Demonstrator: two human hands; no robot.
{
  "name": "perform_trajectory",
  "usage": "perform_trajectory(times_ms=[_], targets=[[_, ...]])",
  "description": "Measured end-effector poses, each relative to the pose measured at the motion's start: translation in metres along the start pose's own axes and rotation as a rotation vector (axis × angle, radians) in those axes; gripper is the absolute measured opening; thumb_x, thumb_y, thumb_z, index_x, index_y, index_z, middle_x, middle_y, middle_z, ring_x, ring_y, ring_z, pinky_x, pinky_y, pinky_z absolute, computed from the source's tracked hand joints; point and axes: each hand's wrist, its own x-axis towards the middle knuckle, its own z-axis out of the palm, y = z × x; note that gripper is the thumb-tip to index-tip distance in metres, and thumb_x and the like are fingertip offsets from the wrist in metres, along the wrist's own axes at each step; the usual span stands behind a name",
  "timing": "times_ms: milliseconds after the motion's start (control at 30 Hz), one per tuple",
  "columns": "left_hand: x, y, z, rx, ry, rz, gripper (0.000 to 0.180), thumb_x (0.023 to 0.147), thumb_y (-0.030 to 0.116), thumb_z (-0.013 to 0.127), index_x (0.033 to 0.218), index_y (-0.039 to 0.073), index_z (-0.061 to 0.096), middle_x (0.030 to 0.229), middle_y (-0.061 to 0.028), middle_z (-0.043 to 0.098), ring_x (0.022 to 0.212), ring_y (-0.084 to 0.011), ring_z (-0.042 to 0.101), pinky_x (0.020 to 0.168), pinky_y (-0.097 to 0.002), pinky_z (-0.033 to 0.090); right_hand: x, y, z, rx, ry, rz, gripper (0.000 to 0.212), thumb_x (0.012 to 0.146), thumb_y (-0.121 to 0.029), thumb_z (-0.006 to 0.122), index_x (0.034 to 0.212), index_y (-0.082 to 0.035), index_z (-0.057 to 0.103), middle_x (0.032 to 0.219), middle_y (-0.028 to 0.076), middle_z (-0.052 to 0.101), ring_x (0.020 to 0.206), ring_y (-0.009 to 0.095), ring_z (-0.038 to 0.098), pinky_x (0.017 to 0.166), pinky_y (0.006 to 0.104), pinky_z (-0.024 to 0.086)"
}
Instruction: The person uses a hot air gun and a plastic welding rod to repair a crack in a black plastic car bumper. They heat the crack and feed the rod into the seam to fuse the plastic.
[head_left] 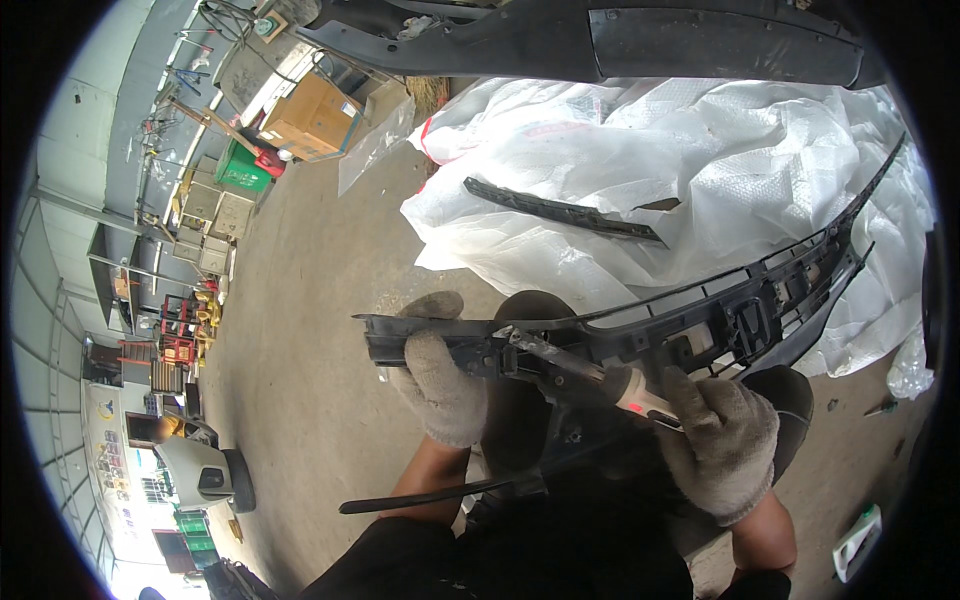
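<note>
A long black plastic car grille (pixel 622 345) lies across my lap and stretches away to the far right. My gloved left hand (pixel 445 395) is closed around its left end, fingers behind and thumb in front. My gloved right hand (pixel 728 440) grips a hand tool (pixel 558 354) with a slim metal shaft and a pale handle bearing a red mark; its exact kind I cannot make out. The tool's tip points left and meets the grille near a bracket, though contact is unclear. Below, a thin black strip (pixel 425 498) passes over my left forearm.
White bubble wrap (pixel 560 135) covers the area ahead, with a loose black trim piece (pixel 565 212) on it. Behind stands a large black bumper (pixel 700 45). A cardboard box (pixel 310 118) and a green bin (pixel 243 166) are at the far left. A white bottle (pixel 857 543) lies at lower right.
</note>
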Motion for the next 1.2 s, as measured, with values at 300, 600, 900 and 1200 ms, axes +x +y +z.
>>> perform_trajectory(times_ms=[300,600,900,1200], targets=[[-0.002,-0.003,0.006,0.014,0.003,-0.015,0.065,0.088,0.062,0.052,0.111,0.001,0.053,0.097,-0.0075,0.052,0.087,-0.0154,0.053,0.075,-0.0289,0.046,-0.002,0.002,0.006,0.041,-0.036,0.019,0.075,0.061,-0.014,0.08,0.13,-0.007,0.051,0.084,0.005,0.056,0.062,0.017,0.058,0.046,0.0318,0.046],[0.0,0.003,-0.001,0.01,-0.03,0.003,0.063,0.09,0.06,0.051,0.112,0.001,0.053,0.099,-0.0076,0.052,0.089,-0.0156,0.052,0.078,-0.0293,0.046,0.004,-0.005,0.002,0.101,-0.049,0.118,0.058,0.063,-0.011,0.075,0.118,-0.005,0.059,0.083,0.008,0.057,0.066,0.025,0.058,0.055,0.0375,0.044],[-0.001,0.001,0.0,-0.004,-0.026,0.009,0.063,0.088,0.059,0.053,0.111,0.001,0.053,0.099,-0.0073,0.052,0.089,-0.0158,0.052,0.077,-0.0298,0.046,0.003,-0.003,0.003,0.085,-0.057,0.128,0.057,0.063,-0.013,0.075,0.117,-0.005,0.06,0.082,0.007,0.056,0.066,0.025,0.058,0.055,0.0379,0.043],[0.001,-0.004,-0.003,0.009,-0.045,0.023,0.062,0.089,0.059,0.052,0.11,0.0,0.053,0.095,-0.0067,0.053,0.085,-0.015,0.053,0.074,-0.0272,0.046,0.008,0.0,0.002,0.096,-0.067,0.137,0.053,0.064,-0.013,0.076,0.115,-0.005,0.061,0.08,0.007,0.056,0.064,0.025,0.058,0.054,0.0366,0.044]])
